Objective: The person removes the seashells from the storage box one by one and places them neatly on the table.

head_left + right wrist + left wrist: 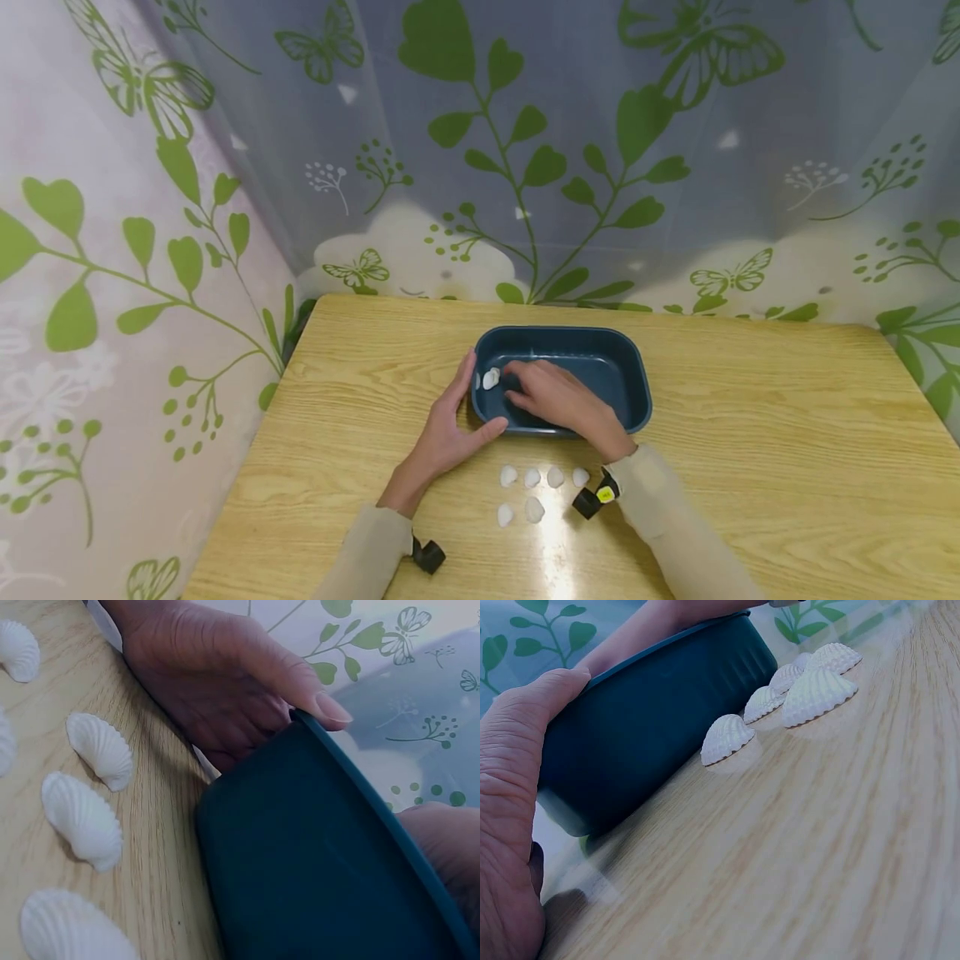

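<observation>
My left hand [444, 433] holds the left end of a dark blue plastic basin [637, 417], thumb over the near rim and fingers along the outer wall. Inside that basin, against its left end, lie white seashells [491, 379], partly overlapping. Over the basin's near rim reaches my right hand [558, 396]; its thumb and index finger stand apart just right of these shells, with nothing visible between them. In both wrist views the basin wall hides the right fingertips. Several ribbed white seashells [819, 696] lie on the table in front of the basin.
The wooden table [750, 433] extends to both sides of the basin and reflects light near its front. Behind it hangs a curtain [555, 167] printed with green leaves and butterflies. Black wrist cameras [429, 557] sit low over the tabletop near the loose shells.
</observation>
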